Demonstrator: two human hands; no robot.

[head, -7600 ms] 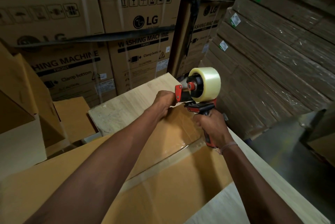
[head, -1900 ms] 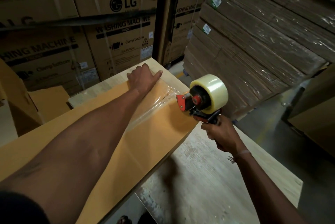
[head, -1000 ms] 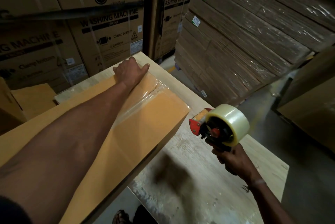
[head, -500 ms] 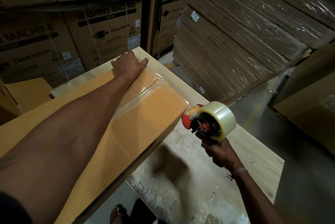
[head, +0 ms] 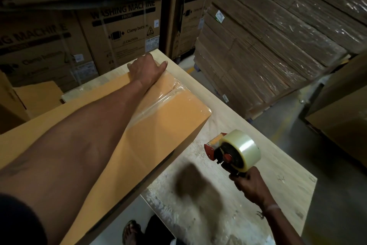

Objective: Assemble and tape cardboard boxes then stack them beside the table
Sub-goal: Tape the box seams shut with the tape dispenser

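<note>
A long tan cardboard box (head: pixel 158 135) lies on the wooden table (head: pixel 248 125), with a strip of clear tape (head: pixel 156 103) along its top seam. My left hand (head: pixel 146 70) lies over the box's far end, fingers bent down over the far edge, thumb out to the right. My right hand (head: pixel 251 185) grips the handle of a red tape dispenser (head: pixel 232 151) carrying a clear tape roll. The dispenser is held just above the table, to the right of the box and apart from it.
Large printed washing-machine cartons (head: pixel 119 22) stand behind the table. A wrapped pallet of flat cardboard (head: pixel 268 46) rises at the right, past a strip of floor. More tan boxes (head: pixel 37 95) sit at the left. A sandalled foot (head: pixel 130 232) shows below the table edge.
My right hand has carried the tape dispenser off the box, to the right and down toward the table. My left hand stays on the box's far end.
</note>
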